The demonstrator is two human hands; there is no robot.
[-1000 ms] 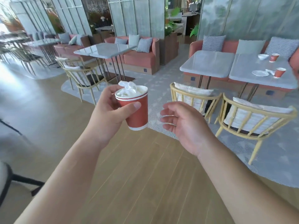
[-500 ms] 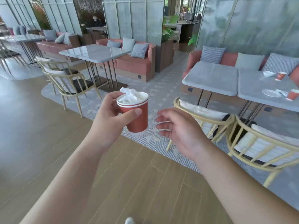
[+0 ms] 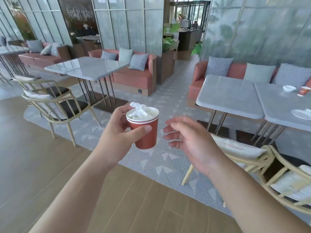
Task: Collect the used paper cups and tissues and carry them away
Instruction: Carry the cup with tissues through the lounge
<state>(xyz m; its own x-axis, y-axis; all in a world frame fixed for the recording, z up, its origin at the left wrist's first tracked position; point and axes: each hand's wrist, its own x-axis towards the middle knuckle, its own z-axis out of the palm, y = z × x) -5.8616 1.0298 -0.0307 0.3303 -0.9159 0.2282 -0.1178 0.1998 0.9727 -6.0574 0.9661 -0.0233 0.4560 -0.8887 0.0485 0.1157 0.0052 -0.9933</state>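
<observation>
Holding: my left hand (image 3: pixel 117 137) grips the cup (image 3: pixel 144 130) at frame centre, tissue (image 3: pixel 140 111) stuffed inside.
Right hand (image 3: pixel 188 142): fingers relaxed, grasping nothing.
Far right: another cup (image 3: pixel 303 90) on a table (image 3: pixel 277 105).

Grey tables (image 3: pixel 232 96), pink sofas (image 3: pixel 134 76), wood floor (image 3: pixel 33 165).

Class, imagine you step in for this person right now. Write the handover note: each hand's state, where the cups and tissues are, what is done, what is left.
Left hand: grips the red paper cup, upright, with crumpled tissue stuffed in its top.
Right hand: open, holds nothing, beside the cup without touching it.
Done: one cup and tissue collected.
Left: on the table at right, a second red cup stands near a small white bowl; a white plate lies nearer. Collect the cup, check for tissues, then carry everything away.
</observation>
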